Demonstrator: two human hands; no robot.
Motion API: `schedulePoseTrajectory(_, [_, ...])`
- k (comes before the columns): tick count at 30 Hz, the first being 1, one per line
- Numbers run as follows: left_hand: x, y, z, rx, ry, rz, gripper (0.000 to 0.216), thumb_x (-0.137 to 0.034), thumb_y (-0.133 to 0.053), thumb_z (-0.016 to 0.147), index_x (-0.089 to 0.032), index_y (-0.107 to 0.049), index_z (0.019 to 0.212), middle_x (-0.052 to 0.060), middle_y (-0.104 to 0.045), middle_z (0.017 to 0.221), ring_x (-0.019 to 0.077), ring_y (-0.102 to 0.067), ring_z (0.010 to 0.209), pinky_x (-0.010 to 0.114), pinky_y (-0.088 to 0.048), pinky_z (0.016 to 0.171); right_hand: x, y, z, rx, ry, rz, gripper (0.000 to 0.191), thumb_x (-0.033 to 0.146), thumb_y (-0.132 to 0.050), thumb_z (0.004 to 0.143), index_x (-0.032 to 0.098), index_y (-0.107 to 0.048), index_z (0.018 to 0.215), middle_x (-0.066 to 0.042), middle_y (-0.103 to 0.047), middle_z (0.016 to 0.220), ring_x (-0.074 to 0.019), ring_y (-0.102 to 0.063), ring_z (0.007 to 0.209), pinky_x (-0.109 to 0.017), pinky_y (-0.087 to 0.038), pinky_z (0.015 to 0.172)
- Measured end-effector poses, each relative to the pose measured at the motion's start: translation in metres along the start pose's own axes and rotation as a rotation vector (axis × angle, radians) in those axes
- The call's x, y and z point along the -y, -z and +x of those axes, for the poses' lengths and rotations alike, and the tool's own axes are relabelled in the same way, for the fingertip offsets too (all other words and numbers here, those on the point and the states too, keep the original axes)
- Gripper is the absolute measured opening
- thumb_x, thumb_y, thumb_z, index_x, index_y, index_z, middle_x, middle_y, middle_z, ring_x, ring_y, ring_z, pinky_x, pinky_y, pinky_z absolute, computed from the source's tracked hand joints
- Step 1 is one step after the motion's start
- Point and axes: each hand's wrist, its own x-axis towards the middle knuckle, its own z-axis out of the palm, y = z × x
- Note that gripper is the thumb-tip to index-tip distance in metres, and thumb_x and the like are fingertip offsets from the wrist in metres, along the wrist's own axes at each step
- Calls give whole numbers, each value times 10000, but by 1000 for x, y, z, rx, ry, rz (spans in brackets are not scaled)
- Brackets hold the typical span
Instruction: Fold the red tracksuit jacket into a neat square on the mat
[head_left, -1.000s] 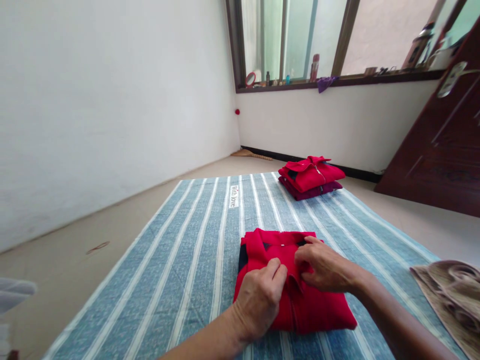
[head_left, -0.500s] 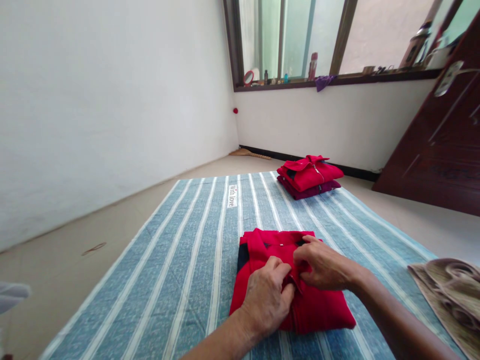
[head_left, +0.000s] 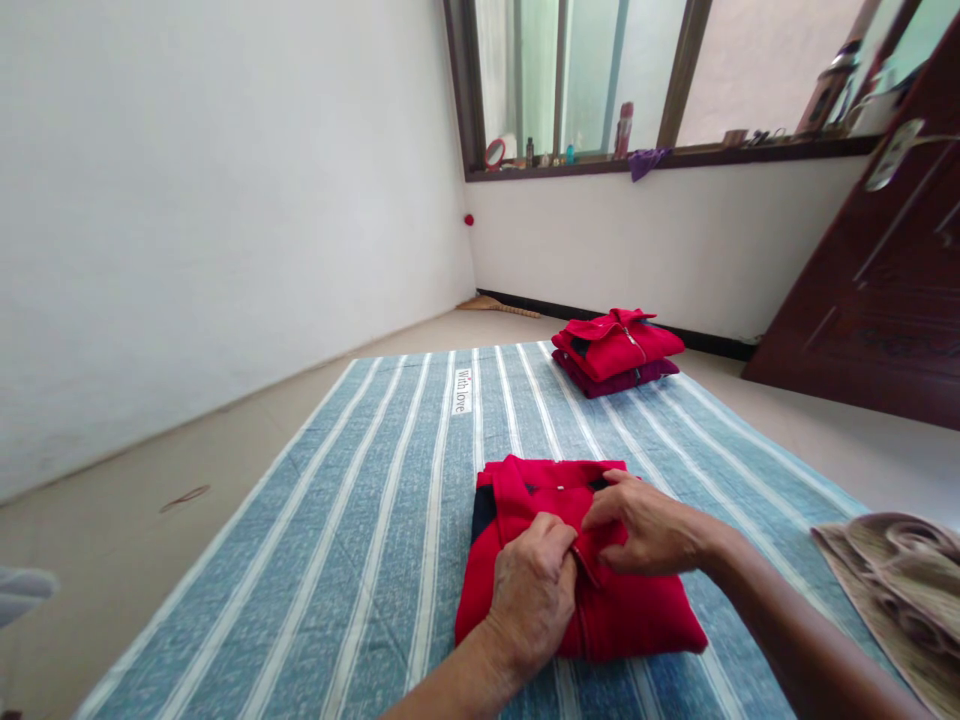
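Observation:
A folded red zip jacket (head_left: 637,610) with dark navy patches lies on the striped blue bed cover (head_left: 360,520) in front of me. My left hand (head_left: 536,580) is closed on the edge of its front opening, thumb and fingers pinched together beside the zipper. My right hand (head_left: 649,525) rests on the jacket's upper right side, just below the collar. Its fingers are bent and its thumb stands apart from them, with red cloth showing in the gap. Farther back, another folded red jacket (head_left: 622,345) lies on top of a folded maroon garment (head_left: 611,382).
A beige woven mat (head_left: 870,560), partly rolled, lies at the right edge. Behind the bed stand a dark red door (head_left: 870,300) and a windowsill (head_left: 555,170) with bottles and small items. A broom (head_left: 495,305) lies on the floor by the wall.
My left thumb and fingers have closed together at the jacket's front edge. The right hand's fingers have shifted slightly on the cloth. The folded pile at the back has not moved.

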Motion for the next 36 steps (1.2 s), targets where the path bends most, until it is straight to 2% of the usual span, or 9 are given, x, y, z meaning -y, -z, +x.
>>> schedulePoseTrajectory(6, [2,-3,1,-1,16,-57,178,-101,-450,829,-206,-594,819,24,-608,826,150,-582,732,238,-434,646,-2,-4,2,-2,-42,52,72,188,-630,692,214,-595,634,80,-593,614,-114,-574,677,-418,-182,1077])
schedulePoseTrajectory(11, [4,-3,1,-9,24,-90,186,-96,-433,827,-205,-582,805,21,-602,800,147,-573,715,236,-427,647,-3,-8,3,-40,-54,52,91,193,-647,730,223,-637,644,82,-588,604,-103,-579,678,-404,-181,1074])
schedulePoseTrajectory(16, [-2,8,-2,30,11,-141,198,-44,-467,731,-185,-581,810,13,-578,792,139,-544,703,231,-415,646,-5,-10,3,-34,-51,70,96,213,-667,731,227,-655,637,82,-583,593,-98,-573,670,-404,-161,1080])
schedulePoseTrajectory(20, [-8,12,-2,24,32,-165,47,-195,-538,801,-183,-583,804,12,-565,778,144,-530,690,235,-406,618,-7,-12,4,-47,-43,69,94,183,-657,726,221,-648,640,83,-561,583,-89,-549,635,-399,-170,1076])
schedulePoseTrajectory(24, [-7,5,0,-37,48,-124,148,-189,-467,868,-179,-565,757,21,-573,768,146,-545,699,236,-404,617,-8,-13,5,-42,-50,57,111,176,-647,726,209,-619,623,80,-554,582,-92,-546,636,-406,-177,1073])
schedulePoseTrajectory(36, [5,-17,-4,-126,-81,66,143,-99,-433,865,-156,-560,834,66,-602,846,192,-605,770,311,-519,708,-14,-13,7,-13,-35,44,117,172,-600,730,205,-599,618,50,-613,640,-125,-567,689,-414,-205,1063])
